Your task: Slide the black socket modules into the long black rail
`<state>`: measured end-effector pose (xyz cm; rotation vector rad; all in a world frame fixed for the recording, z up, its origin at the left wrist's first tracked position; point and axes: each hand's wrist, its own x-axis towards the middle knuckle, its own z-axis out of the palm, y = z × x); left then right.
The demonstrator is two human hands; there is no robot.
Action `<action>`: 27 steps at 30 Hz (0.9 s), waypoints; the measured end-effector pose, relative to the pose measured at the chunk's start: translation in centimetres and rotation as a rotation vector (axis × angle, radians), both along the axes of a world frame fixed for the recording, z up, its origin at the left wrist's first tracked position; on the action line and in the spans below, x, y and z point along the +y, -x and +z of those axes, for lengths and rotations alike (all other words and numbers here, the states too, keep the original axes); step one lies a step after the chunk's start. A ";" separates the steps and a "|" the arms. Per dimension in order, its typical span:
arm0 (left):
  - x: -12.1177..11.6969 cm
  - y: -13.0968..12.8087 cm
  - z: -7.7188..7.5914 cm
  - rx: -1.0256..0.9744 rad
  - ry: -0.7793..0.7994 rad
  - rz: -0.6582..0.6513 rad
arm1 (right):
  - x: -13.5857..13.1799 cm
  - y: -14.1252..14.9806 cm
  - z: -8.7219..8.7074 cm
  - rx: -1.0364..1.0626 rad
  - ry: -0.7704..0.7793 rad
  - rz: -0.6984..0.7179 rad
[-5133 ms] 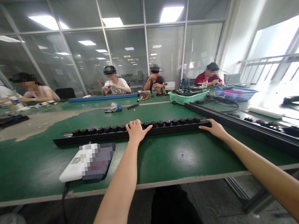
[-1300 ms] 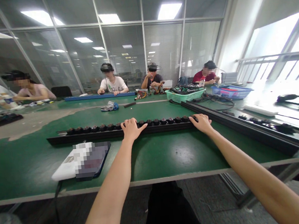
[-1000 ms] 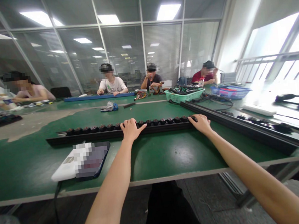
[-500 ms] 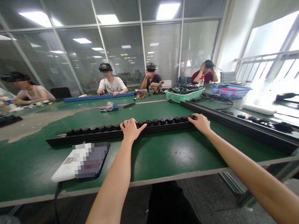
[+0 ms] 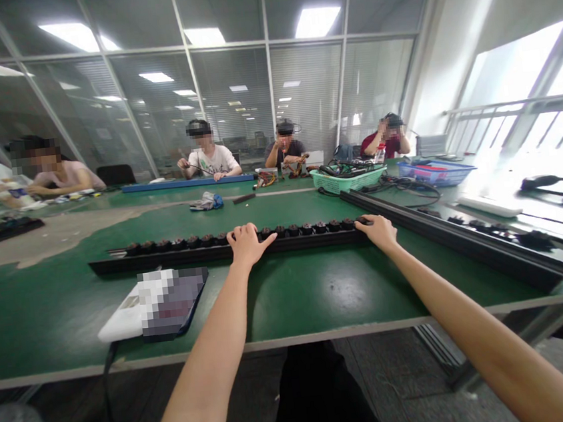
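We have both hands on a long black rail (image 5: 176,260) carrying a row of dark round parts (image 5: 194,241). Our left hand (image 5: 247,245) lies over its middle, our right hand (image 5: 377,231) well apart at its right end, both reaching forward; we cannot tell whether either grips.

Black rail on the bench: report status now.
Left hand and right hand, fingers spread on black rail. Dark round parts in a row along it. Pixelated object lies apart from rail.
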<state>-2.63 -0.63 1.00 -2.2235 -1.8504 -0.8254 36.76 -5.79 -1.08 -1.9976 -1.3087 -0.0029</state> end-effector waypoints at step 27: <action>-0.1 0.0 0.1 -0.004 0.002 -0.001 | -0.6 0.2 0.8 0.034 0.017 -0.002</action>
